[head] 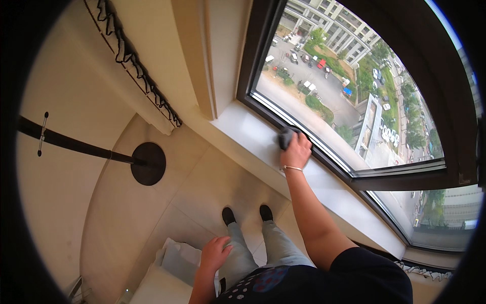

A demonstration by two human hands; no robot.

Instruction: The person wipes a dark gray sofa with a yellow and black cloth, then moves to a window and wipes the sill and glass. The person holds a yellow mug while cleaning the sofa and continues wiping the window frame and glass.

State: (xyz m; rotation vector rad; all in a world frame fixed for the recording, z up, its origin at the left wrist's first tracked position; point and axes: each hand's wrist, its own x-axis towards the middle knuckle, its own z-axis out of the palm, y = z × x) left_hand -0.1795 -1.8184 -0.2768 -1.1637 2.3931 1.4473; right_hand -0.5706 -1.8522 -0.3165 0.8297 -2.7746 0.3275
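Observation:
My right hand (pixel 297 151), with a thin bracelet at its wrist, is closed over a dark grey cloth (pixel 287 137). The cloth is pressed on the white windowsill (pixel 243 125), against the bottom of the dark window frame (pixel 265 112). Part of the cloth lies hidden under the fingers. My left hand (pixel 215 250) hangs low near my left thigh, its fingers slightly bent and apart, holding nothing. Beyond the window glass (pixel 326 76) a street with parked vehicles and trees is seen far below.
On the left, a dark pole stands on a round black base (pixel 148 163) on the tiled floor. A ruffled curtain edge (pixel 142 72) hangs by the wall. White fabric (pixel 178 262) lies at the lower left. A column (pixel 195 60) adjoins the sill's far end.

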